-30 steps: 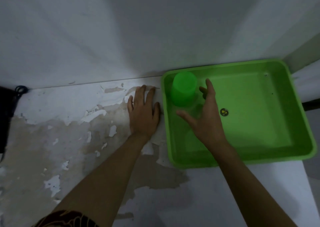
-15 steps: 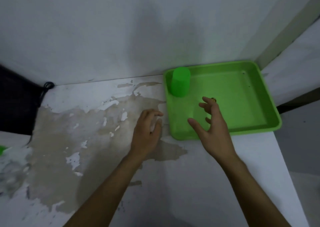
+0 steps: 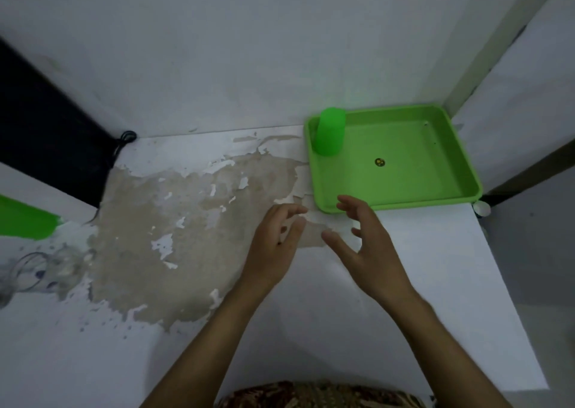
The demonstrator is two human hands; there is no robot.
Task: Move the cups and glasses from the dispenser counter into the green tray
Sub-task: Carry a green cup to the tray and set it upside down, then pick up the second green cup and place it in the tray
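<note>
At far-left corner of green tray (image 3: 404, 171): green cup (image 3: 330, 134) upside down | far left on tabletop (image 3: 420, 283): blurred clear glass (image 3: 34, 270), likely slippery, fragile; grip its wall | left hand (image 3: 273, 252), right hand (image 3: 370, 252): fingers loosely spread, empty

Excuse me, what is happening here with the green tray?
A person is putting cups into the green tray. One green cup stands upside down in its far left corner. Both hands, the left hand and right hand, are empty and open above the counter, near the tray's front edge.
</note>
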